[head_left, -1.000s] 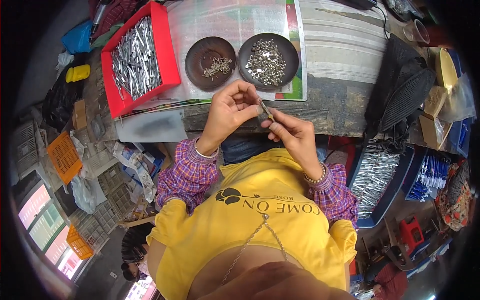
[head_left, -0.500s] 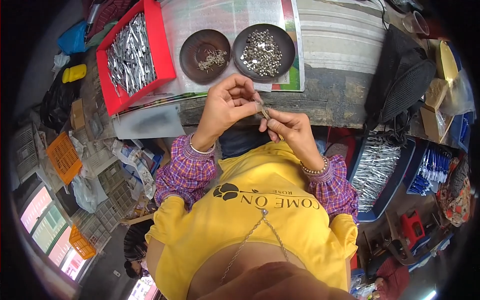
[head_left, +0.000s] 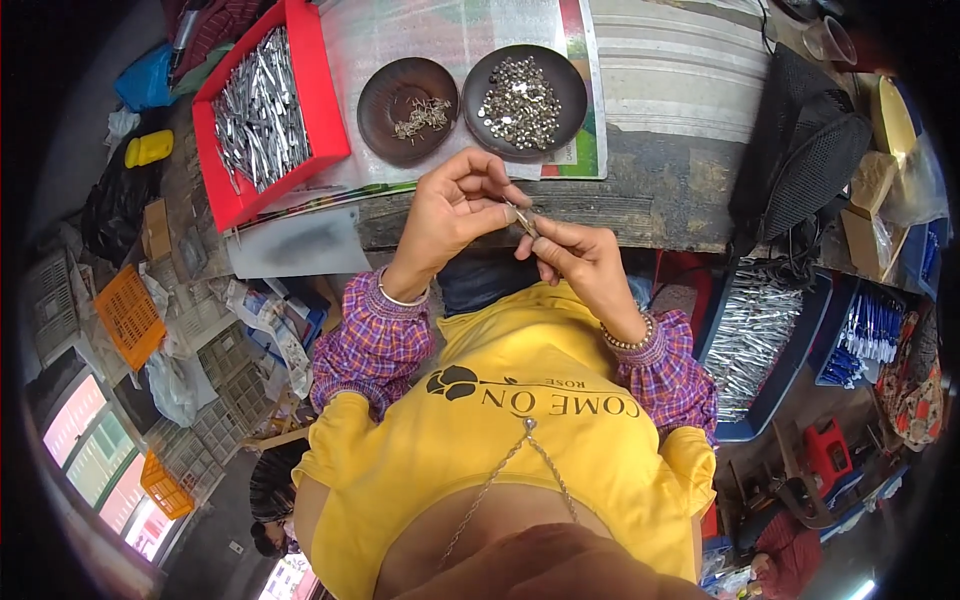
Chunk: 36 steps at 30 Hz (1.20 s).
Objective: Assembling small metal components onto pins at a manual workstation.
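Just off the bench's near edge, my two hands meet over a slim silvery metal piece [head_left: 526,222]. My right hand [head_left: 588,255] pinches its near end between thumb and fingers. At the far end, my left hand [head_left: 450,212] has thumb and forefinger closed on it; whether a tiny part sits between those fingertips is too small to tell. Beyond my hands stand two dark round dishes. The left dish [head_left: 378,128] holds a small heap of thin pin-like bits, and the right dish [head_left: 570,75] holds many shiny little round metal parts.
A red box [head_left: 335,120] full of slim silver metal pieces stands left on the bench [head_left: 660,200]. A black mesh bag [head_left: 810,140] lies at its right end. Below, on my right, a blue bin [head_left: 770,400] holds more silver pieces, beside blue-handled ones [head_left: 865,330].
Both hands stay in nearly the same place. The slim metal piece is tilted a little differently between my fingertips, and more of it shows.
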{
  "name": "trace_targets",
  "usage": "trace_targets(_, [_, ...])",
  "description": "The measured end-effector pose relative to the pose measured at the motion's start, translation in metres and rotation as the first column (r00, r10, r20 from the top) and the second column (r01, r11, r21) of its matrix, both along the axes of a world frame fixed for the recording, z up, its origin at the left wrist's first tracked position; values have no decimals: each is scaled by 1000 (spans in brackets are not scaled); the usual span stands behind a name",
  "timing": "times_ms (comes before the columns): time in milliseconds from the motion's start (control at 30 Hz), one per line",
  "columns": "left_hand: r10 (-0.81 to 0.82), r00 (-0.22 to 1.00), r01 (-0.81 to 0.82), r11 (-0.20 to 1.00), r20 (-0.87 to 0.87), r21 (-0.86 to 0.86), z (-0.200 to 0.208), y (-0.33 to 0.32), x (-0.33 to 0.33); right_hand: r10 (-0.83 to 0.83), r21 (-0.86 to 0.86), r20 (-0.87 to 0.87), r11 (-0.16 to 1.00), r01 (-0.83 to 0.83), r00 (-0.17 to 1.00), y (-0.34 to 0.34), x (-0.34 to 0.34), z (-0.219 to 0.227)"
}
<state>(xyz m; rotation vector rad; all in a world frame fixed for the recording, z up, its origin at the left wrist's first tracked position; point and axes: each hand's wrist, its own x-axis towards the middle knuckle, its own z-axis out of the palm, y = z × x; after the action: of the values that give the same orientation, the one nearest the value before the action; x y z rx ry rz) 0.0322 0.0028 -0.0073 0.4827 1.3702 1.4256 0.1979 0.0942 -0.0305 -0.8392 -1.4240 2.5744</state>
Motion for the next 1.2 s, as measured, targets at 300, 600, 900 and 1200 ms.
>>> trace_targets(300, [65, 998, -65, 995, -1, 75, -3, 0, 1, -7, 77, -14, 997, 8, 1000, 0, -3, 4])
trace_targets(600, [-88, 970, 75, 995, -226, -64, -9, -9, -1, -23, 169, -25, 985, 27, 999, -2, -5, 4])
trace_targets(900, [108, 990, -127, 965, 94, 230, 0, -11, -13, 12, 608, -130, 791, 70, 991, 12, -12, 9])
trace_targets(1200, [236, 970, -233, 972, -67, 43, 4, -18, -16, -67, 992, 64, 109, -56, 996, 51, -46, 21])
